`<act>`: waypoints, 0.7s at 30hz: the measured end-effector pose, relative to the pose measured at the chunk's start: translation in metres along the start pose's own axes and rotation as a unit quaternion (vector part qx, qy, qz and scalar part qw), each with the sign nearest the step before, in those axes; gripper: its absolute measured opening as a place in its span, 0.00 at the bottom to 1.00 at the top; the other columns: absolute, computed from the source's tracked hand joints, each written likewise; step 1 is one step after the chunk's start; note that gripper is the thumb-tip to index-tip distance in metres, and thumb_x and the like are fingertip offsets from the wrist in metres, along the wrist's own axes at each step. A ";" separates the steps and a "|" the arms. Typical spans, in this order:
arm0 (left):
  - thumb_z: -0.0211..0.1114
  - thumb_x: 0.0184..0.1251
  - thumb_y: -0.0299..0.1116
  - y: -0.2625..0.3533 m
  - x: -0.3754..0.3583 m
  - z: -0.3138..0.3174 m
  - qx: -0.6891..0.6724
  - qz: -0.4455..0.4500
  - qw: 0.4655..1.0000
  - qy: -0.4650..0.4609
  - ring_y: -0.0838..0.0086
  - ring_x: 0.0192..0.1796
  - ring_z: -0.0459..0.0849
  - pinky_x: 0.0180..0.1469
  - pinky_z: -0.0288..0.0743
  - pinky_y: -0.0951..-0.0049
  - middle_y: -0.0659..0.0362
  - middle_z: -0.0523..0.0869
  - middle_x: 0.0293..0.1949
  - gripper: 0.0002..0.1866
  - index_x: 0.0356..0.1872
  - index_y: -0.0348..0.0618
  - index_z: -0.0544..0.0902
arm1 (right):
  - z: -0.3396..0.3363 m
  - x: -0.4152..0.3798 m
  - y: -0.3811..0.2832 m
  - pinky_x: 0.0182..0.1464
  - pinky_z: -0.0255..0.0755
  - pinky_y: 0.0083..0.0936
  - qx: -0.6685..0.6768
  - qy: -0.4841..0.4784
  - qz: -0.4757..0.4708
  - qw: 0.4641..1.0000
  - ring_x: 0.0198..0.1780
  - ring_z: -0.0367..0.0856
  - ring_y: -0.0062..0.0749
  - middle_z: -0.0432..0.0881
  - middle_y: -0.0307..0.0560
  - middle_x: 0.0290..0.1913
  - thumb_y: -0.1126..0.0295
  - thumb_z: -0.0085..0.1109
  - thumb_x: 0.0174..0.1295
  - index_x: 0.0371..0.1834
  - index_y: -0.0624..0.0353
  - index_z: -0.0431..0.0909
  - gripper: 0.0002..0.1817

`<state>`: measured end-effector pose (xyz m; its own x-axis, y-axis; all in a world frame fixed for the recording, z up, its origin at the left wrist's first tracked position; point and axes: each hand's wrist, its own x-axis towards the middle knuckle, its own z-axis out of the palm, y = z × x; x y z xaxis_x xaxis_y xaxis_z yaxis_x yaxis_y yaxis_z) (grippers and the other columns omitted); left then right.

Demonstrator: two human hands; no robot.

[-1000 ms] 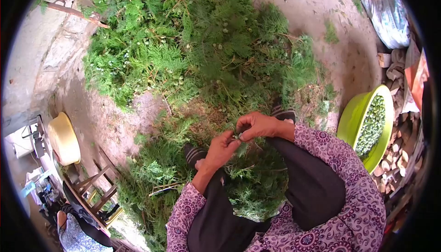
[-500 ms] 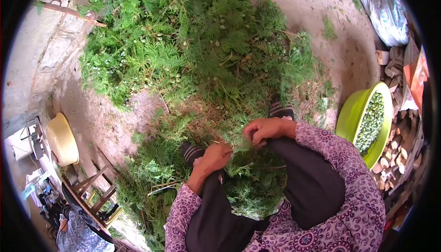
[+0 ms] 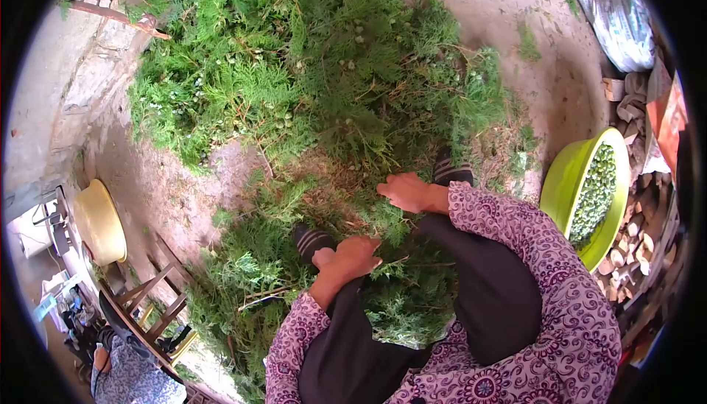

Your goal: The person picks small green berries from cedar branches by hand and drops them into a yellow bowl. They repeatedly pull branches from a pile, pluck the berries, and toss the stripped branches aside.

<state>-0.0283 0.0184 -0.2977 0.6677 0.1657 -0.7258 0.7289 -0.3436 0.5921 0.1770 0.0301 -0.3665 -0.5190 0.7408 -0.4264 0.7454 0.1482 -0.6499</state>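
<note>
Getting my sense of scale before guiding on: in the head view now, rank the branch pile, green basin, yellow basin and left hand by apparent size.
1. Branch pile
2. Green basin
3. Yellow basin
4. Left hand

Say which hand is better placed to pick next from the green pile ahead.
Right, probably: the right hand is nearer the green pile; the left hand sits farther back, nearer the body.

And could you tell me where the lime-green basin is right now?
In the head view, the lime-green basin stands at the right, between the patterned sleeve and the chopped wood.
</note>
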 end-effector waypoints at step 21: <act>0.64 0.52 0.43 0.017 0.025 -0.005 -0.284 0.019 0.943 0.173 0.68 0.34 0.79 0.38 0.73 0.71 0.50 0.80 0.37 0.26 0.48 0.35 0.73 | -0.028 -0.039 0.012 0.27 0.65 0.15 0.631 -0.174 0.142 0.743 0.27 0.70 0.18 0.74 0.36 0.29 0.70 0.59 0.50 0.38 0.60 0.74 0.13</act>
<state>0.0017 0.0218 -0.3043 0.6333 0.4882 -0.6005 0.6013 0.1782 0.7789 0.2177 0.0211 -0.3403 -0.6556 0.3785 -0.6534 -0.0261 -0.8761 -0.4813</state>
